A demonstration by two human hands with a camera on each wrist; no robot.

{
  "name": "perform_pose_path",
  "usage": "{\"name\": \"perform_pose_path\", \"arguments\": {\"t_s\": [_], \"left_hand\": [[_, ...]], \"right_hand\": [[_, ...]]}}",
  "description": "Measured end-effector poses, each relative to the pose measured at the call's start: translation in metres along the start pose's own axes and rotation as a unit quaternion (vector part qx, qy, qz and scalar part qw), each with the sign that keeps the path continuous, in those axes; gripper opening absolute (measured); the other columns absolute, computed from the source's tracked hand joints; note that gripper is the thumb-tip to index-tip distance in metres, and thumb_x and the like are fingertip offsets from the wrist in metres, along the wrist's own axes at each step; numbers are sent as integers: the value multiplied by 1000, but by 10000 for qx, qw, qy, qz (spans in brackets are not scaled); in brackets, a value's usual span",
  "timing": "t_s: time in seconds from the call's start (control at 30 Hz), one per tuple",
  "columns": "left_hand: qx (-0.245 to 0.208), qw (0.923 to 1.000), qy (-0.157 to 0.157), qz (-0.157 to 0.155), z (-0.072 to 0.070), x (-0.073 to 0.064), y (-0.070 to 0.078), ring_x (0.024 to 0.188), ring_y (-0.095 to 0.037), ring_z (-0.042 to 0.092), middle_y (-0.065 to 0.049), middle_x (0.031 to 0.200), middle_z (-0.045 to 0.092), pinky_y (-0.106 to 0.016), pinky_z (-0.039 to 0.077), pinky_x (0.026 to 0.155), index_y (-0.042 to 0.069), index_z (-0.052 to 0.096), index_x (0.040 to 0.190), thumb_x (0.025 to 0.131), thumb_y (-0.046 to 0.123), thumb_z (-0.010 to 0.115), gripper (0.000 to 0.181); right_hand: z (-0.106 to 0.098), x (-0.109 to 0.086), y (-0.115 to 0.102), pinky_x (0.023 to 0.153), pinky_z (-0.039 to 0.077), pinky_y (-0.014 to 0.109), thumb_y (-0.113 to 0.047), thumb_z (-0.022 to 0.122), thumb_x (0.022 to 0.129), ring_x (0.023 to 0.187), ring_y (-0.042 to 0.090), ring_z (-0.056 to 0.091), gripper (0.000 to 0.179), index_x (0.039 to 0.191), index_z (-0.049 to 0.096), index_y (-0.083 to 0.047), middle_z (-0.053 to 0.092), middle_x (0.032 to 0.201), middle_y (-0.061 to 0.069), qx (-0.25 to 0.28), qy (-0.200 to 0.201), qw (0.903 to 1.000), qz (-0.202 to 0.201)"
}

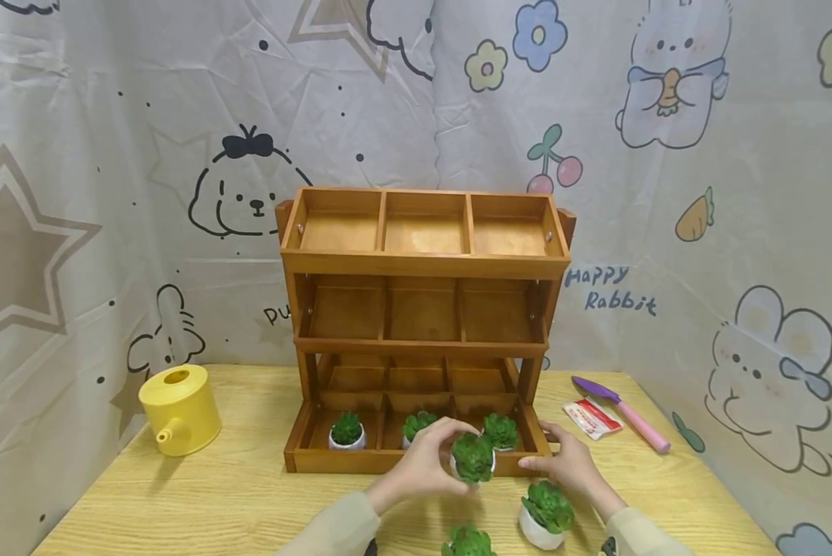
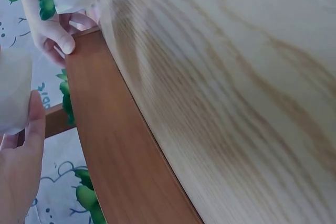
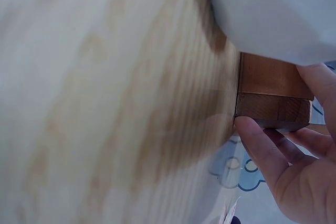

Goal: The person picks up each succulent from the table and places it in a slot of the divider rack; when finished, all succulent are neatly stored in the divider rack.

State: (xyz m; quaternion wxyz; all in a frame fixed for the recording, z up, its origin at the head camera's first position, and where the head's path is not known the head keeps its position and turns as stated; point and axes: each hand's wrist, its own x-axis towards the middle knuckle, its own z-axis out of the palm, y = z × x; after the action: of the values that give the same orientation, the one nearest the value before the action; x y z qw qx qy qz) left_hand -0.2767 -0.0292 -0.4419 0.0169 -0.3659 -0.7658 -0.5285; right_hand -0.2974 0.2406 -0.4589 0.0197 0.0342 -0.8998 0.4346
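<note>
My left hand (image 1: pixel 424 463) holds a potted succulent (image 1: pixel 473 457) in front of the lowest tier's right part. In the left wrist view its white pot (image 2: pixel 13 90) shows between thumb and fingers. My right hand (image 1: pixel 574 462) grips the front right corner of the wooden plant shelf (image 1: pixel 422 267); the right wrist view has the thumb and fingers about that shelf corner (image 3: pixel 274 109). In the lowest tier stand a left succulent (image 1: pixel 347 431), a middle succulent (image 1: pixel 418 425), partly hidden by my left hand, and a right succulent (image 1: pixel 500 431), partly behind the held one.
Nearer me on the table (image 1: pixel 249 494) are a white-potted succulent (image 1: pixel 545 516) and another succulent (image 1: pixel 468 542), cut off by the frame. A yellow watering can (image 1: pixel 181 411) stands left. Right of the shelf lie a red-and-white packet (image 1: pixel 592 418) and a purple-bladed trowel (image 1: pixel 624 413) with a pink handle.
</note>
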Motion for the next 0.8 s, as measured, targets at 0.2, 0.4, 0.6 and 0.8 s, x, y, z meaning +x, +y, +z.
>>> {"name": "perform_pose_path", "arguments": {"t_s": [0.2, 0.4, 0.6, 0.8], "left_hand": [[310, 9980, 522, 195, -5, -4, -5, 98, -12, 53, -5, 116, 55, -24, 56, 73, 16, 57, 123, 69, 3, 82, 61], [194, 9932, 1088, 353, -8, -6, -9, 102, -17, 55, -6, 116, 55, -29, 57, 73, 14, 57, 123, 66, -1, 81, 64], [137, 9875, 1564, 158, -15, -6, -6, 104, -17, 55, -5, 118, 55, -29, 56, 75, 13, 57, 126, 66, -5, 80, 67], [397, 9732, 2189, 574, -24, -4, -4, 102, -11, 53, -7, 115, 58, -32, 57, 69, 10, 60, 122, 59, -5, 85, 69]], "right_hand": [[1, -1, -1, 56, 54, 32, -25, 86, 69, 84, 27, 67, 92, 140, 39, 7, 50, 129, 35, 64, -12, 10000, 20], [1, 0, -2, 54, 53, 32, -25, 87, 68, 82, 25, 67, 93, 140, 38, 7, 50, 129, 34, 54, -1, 10000, 14], [1, 0, -1, 55, 53, 32, -27, 87, 67, 83, 26, 67, 94, 140, 39, 7, 50, 129, 34, 3, 18, 10000, 37], [1, 0, -1, 56, 54, 32, -27, 87, 68, 83, 26, 67, 93, 140, 39, 7, 49, 130, 35, -20, -15, 10000, 52]]}}
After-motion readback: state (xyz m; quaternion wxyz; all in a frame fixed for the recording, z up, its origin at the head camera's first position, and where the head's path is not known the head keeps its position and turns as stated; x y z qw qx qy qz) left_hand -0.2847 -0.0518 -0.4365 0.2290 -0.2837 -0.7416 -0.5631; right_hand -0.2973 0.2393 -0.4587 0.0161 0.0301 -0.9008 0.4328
